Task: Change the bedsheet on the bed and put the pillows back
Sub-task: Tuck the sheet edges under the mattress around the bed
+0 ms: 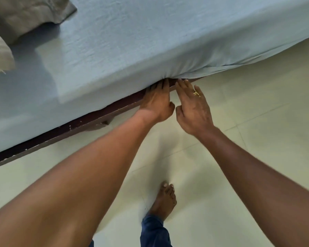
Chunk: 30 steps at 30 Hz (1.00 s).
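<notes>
A light blue bedsheet (132,43) covers the mattress and folds down over its near side. Two grey-beige pillows (25,13) lie on the bed at the top left. My left hand (158,102) reaches with straight fingers to the sheet's lower edge, fingertips pushed in between mattress and the dark wooden bed frame (75,127). My right hand (193,106), with a ring on one finger, lies flat beside it, fingertips touching the bunched sheet edge at the same spot. To the right of the hands the sheet hangs loose below the mattress.
The pale tiled floor (248,122) spreads below and right of the bed. My bare foot (163,200) and blue trouser leg stand on it a step back from the frame.
</notes>
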### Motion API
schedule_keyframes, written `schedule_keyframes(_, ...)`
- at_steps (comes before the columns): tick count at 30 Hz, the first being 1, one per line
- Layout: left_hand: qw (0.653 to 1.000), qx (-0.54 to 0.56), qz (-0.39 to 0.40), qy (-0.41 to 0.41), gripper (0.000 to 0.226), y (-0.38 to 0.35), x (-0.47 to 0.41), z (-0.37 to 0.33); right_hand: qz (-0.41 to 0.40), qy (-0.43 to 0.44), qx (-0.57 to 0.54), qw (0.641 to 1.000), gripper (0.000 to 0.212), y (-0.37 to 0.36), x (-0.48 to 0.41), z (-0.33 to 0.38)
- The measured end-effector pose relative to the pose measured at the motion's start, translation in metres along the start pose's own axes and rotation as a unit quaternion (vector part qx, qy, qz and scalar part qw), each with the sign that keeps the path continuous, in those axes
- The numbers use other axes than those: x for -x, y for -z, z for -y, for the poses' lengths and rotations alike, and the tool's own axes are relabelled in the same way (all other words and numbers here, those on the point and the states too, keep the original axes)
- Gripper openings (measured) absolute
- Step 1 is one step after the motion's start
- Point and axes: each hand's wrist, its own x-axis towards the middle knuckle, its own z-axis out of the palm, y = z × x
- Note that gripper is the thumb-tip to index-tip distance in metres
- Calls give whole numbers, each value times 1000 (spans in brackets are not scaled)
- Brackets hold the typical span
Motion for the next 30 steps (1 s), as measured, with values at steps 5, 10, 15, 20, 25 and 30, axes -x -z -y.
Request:
schedule_keyframes(5, 998, 14, -59, -3, 73, -2, 42, -4, 67, -1, 62, 996, 57, 1, -70, -25)
schedule_keyframes(10, 998, 30, -36, -30, 76, -5, 40, -15, 51, 32, 44, 997, 76, 15, -9, -25)
schedule_keyframes(15, 1000, 8, -15, 8, 73, -7, -40, -41, 20, 28, 46, 998, 77, 23, 4, -62)
schedule_keyframes(20, 992, 31, -118, 17, 74, -24, -15, -58, 22, 17, 79, 996, 64, 25, -75, -84)
schedule_keyframes(25, 993, -4, -103, -53, 79, -32, -35, -70, 44, 50, 48, 997, 86, 8, 8, -102)
schedule_keyframes(30, 995, -18, -96, 14, 81, -39, -66, -95, -4, 47, 48, 998, 75, 14, -13, -120)
